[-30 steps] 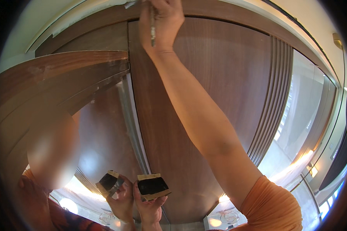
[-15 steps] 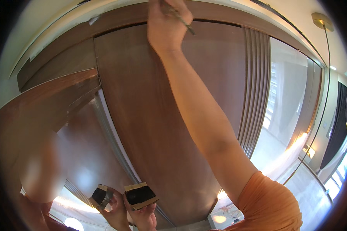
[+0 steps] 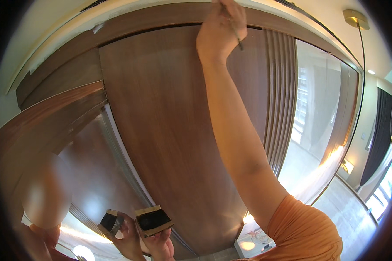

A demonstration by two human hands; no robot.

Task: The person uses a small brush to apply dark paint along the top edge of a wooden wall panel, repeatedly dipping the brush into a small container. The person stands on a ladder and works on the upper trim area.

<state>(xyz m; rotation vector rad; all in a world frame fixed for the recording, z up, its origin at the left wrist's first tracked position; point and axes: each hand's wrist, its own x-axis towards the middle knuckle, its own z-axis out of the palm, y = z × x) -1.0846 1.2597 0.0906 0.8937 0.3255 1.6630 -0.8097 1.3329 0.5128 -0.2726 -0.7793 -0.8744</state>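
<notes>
My right hand (image 3: pixel 221 31) is raised high against the top of a brown wooden door panel (image 3: pixel 161 130), just under the darker frame (image 3: pixel 170 17). Its fingers are closed on a thin brush-like stick (image 3: pixel 238 40) that slants down to the right. Low in the view my left hand (image 3: pixel 160 243) holds a small cardboard tray (image 3: pixel 152 219) with dark contents, close to the door's lower part. To its left, a glossy panel (image 3: pixel 82 182) mirrors the tray and hand as a reflection (image 3: pixel 111 222).
A ribbed wooden strip (image 3: pixel 279 108) runs down the right of the door. Beyond it a mirror or glass panel (image 3: pixel 322 122) shows a bright room with windows. A brass ceiling fitting (image 3: pixel 356 18) sits at upper right. The orange sleeve (image 3: pixel 307 230) fills the lower right.
My right hand has moved rightward along the top of the door, and the stick has tipped from upright to slanting. The left hand and tray stay low, shifted slightly right in view.
</notes>
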